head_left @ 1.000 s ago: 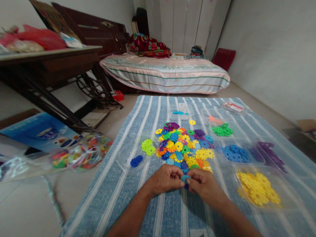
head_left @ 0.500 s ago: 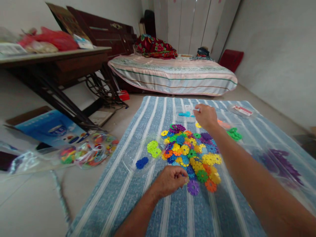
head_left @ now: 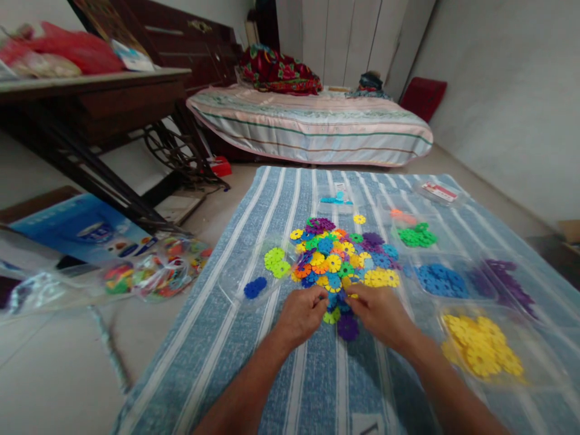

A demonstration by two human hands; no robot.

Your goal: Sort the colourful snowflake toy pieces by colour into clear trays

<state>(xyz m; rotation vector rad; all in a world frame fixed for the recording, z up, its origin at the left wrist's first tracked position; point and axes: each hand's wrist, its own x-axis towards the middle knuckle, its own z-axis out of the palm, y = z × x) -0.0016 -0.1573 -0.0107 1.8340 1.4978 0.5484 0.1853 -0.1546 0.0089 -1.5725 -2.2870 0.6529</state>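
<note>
Head view: at lower centre, the left hand (head_left: pixel 301 314) and right hand (head_left: pixel 379 311) are curling, fingers together, into the near edge of one disc pile (head_left: pixel 342 260); whether they are gripping discs is unclear. Two blue discs (head_left: pixel 254 287) are lying left.

A heap of flat, flower-shaped plastic discs in mixed colours (head_left: pixel 341 260) is lying spread on the blue striped cloth. A lime-green disc (head_left: pixel 332 316) and a purple disc (head_left: pixel 347 327) are lying flat at the heap's near edge.
</note>
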